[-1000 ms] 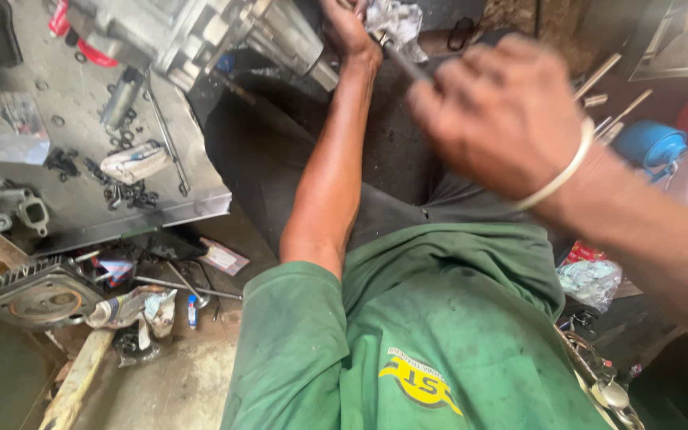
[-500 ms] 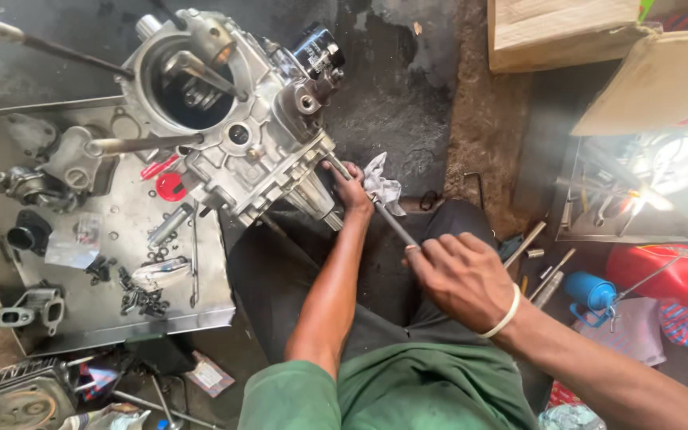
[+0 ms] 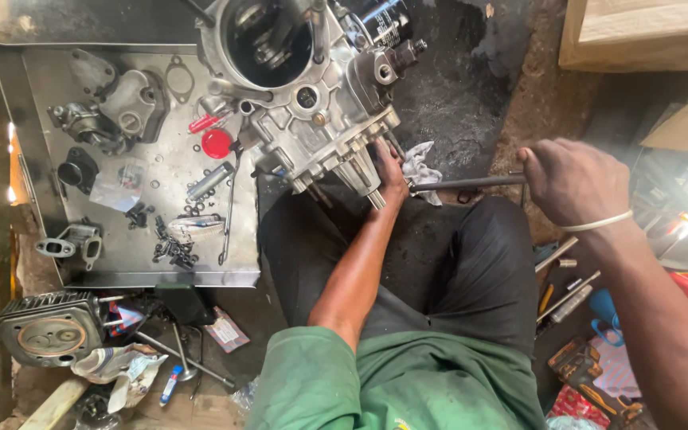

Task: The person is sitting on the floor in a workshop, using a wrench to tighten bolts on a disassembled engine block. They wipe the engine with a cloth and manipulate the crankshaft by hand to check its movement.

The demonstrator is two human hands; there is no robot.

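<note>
Even daylight, soft shadows — sharp at centre, wide-angle bending at the edges; glare burns out the far right and a strip at left.

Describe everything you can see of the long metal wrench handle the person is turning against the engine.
The wrench handle is a slim, dark, dull steel bar, lying almost level across the picture above the person's lap. The right hand closes round its outer end in a full grip. Its inner end reaches the underside of the grey engine casing, where the left hand steadies it beside a crumpled white rag. The working tip is hidden behind that hand. It looks worn and oily.
</note>
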